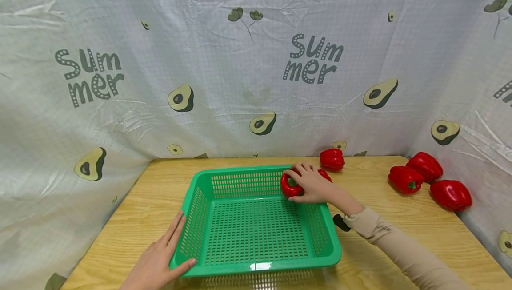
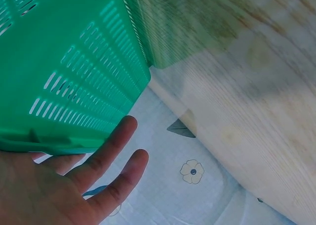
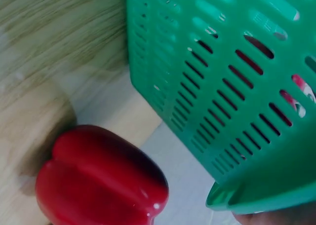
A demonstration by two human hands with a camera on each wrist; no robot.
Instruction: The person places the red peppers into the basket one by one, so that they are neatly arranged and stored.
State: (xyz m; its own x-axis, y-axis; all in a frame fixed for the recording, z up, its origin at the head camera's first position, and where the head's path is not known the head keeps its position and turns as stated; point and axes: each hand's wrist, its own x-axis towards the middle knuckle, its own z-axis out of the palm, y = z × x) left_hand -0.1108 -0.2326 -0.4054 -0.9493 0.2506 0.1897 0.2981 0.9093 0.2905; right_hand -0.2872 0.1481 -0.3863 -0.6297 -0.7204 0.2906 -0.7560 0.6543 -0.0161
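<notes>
A green slotted basket [image 1: 256, 268] stands on the table with its bare floor showing. My left hand [image 1: 158, 254] rests at its front left corner, the thumb over the rim and the fingers straight along the outer side. In the left wrist view, two fingers [image 2: 116, 178] of it extend away from the basket wall. My right hand [image 1: 314, 185] grips a red bell pepper [image 1: 287, 187] inside the back right corner of the basket. Red shows through the slots in the right wrist view. Another red bell pepper [image 3: 103, 178] lies just outside the basket, partly hidden behind the right hand in the head view.
One red bell pepper [image 1: 332, 159] sits near the table's back edge. Three more, including a front one [image 1: 451, 195], lie grouped at the far right. A printed white cloth [image 1: 224, 81] hangs behind and around the wooden table [image 1: 372, 183].
</notes>
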